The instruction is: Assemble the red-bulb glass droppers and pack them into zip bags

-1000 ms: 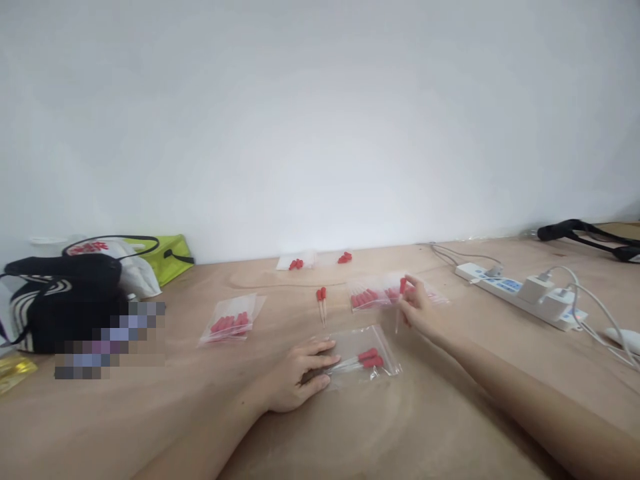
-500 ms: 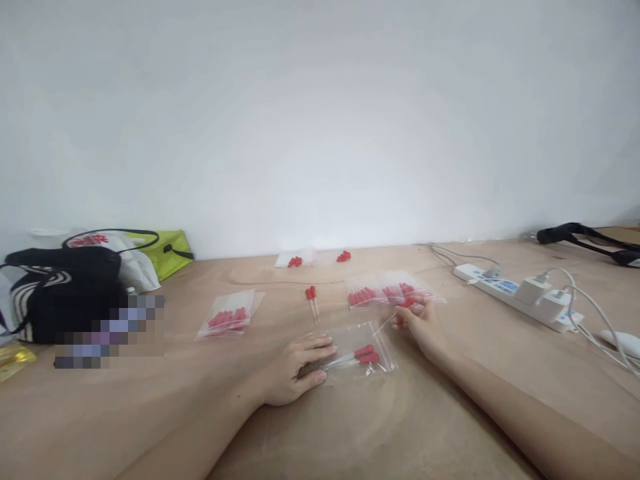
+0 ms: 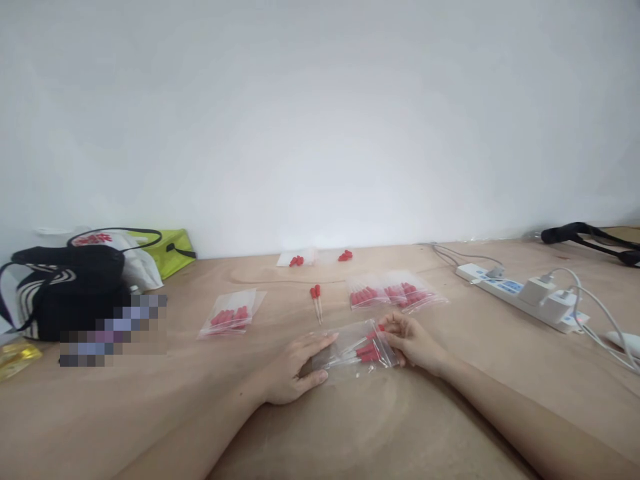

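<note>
A clear zip bag [image 3: 345,363] lies on the table between my hands, with several red-bulbed droppers [image 3: 369,353] inside. My left hand [image 3: 295,367] rests over the bag's left end, its thumb and fingers spread apart and lying along the plastic. At the right end, my right hand [image 3: 407,340] pinches the red bulb of another dropper [image 3: 381,328], whose stem is within the bag's mouth. My right fingertips touch or nearly touch the bag's edge. Two loose droppers [image 3: 317,303] lie side by side beyond the bag.
Filled bags of droppers lie at the left [image 3: 231,317] and right [image 3: 395,293]. Farther back are two more small bags [image 3: 296,260]. A white power strip [image 3: 515,297] with chargers and cables runs along the right. Black bag [image 3: 75,293] and green bag [image 3: 175,257] stand at left.
My right hand has moved left and toward me, bringing the dropper from beyond the bag's edge into its mouth. The bag's right end is raised slightly. My left hand has stayed in place.
</note>
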The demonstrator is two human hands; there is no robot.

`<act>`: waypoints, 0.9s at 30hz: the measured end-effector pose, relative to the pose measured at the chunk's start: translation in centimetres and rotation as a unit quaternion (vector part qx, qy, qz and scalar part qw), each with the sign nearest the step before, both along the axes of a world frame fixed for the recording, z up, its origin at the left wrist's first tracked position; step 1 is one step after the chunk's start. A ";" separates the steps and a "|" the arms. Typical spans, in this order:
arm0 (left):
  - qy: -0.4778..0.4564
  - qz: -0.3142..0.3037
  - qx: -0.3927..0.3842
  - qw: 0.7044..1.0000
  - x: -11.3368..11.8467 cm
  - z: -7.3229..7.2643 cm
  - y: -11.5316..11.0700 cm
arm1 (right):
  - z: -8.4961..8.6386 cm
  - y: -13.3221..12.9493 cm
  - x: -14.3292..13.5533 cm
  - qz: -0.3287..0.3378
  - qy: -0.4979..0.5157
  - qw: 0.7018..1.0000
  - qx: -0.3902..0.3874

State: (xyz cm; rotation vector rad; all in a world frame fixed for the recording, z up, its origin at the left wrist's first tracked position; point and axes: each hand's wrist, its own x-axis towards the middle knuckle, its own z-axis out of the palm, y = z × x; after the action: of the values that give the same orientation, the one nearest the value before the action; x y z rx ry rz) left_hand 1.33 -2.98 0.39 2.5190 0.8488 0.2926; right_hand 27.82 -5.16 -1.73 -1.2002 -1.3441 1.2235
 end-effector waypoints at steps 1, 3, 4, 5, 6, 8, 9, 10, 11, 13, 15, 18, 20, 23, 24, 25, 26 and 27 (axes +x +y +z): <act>0.000 -0.001 0.001 1.000 0.0 0.0 0.0 | 0.0 0.0 0.0 0.019 -0.006 1.000 0.001; 0.006 -0.001 0.002 1.000 0.0 0.0 0.0 | 0.0 0.1 0.0 0.053 -0.022 0.998 0.002; 0.009 0.000 0.002 1.000 0.0 0.1 0.0 | 0.0 0.1 0.0 0.066 -0.032 0.997 0.001; 0.013 0.002 0.001 1.000 0.1 0.2 -0.1 | 0.0 0.2 -0.1 0.074 -0.044 0.996 -0.001; 0.016 0.005 0.001 1.000 0.1 0.2 -0.1 | 0.0 0.2 -0.1 0.079 -0.059 0.995 -0.003; 0.019 0.006 0.001 1.000 0.2 0.4 -0.1 | 0.0 0.2 -0.2 0.083 -0.086 0.993 -0.002; 0.019 0.002 0.002 1.000 0.3 0.4 -0.1 | 0.0 0.2 -0.2 0.087 -0.097 0.991 0.000; 0.018 -0.005 0.004 1.000 0.3 0.5 -0.1 | -0.1 0.3 -0.2 0.091 -0.105 0.990 0.004; 0.017 -0.013 0.006 1.000 0.4 0.5 -0.1 | -0.1 0.3 -0.1 0.089 -0.112 0.990 0.013; 0.018 -0.027 0.011 0.999 0.4 0.5 0.0 | -0.2 0.5 0.3 0.049 -0.127 0.990 0.049; 0.022 -0.031 0.015 0.999 0.4 0.4 0.1 | 0.0 0.7 0.8 -0.035 -0.152 0.982 0.103; 0.021 -0.035 0.021 0.999 0.4 0.3 0.2 | 0.8 1.2 0.8 -0.144 -0.200 0.954 0.170; 0.021 -0.041 0.023 0.999 0.3 0.4 0.2 | 1.7 1.9 -0.2 -0.148 -0.244 0.938 0.197; 0.029 -0.048 0.020 0.998 0.2 0.4 0.2 | 2.9 3.9 -3.1 -0.102 -0.337 0.917 0.188; 0.031 -0.049 0.018 0.998 0.2 0.4 0.2 | 3.2 4.8 -4.3 -0.102 -0.369 0.911 0.154; 0.032 -0.049 0.016 0.998 0.2 0.5 0.2 | 3.4 5.8 -5.6 -0.103 -0.378 0.910 0.137; 0.031 -0.050 0.015 0.998 0.2 0.5 0.2 | 3.5 6.8 -6.8 -0.104 -0.382 0.910 0.123; 0.031 -0.050 0.013 0.998 0.2 0.6 0.2 | 3.5 7.9 -7.9 -0.105 -0.387 0.910 0.106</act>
State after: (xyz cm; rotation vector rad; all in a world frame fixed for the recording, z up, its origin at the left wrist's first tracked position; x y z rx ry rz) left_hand 1.54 -2.80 0.95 2.5965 0.7426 0.1956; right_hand 19.88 2.69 1.75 -1.7004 -1.7882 0.4158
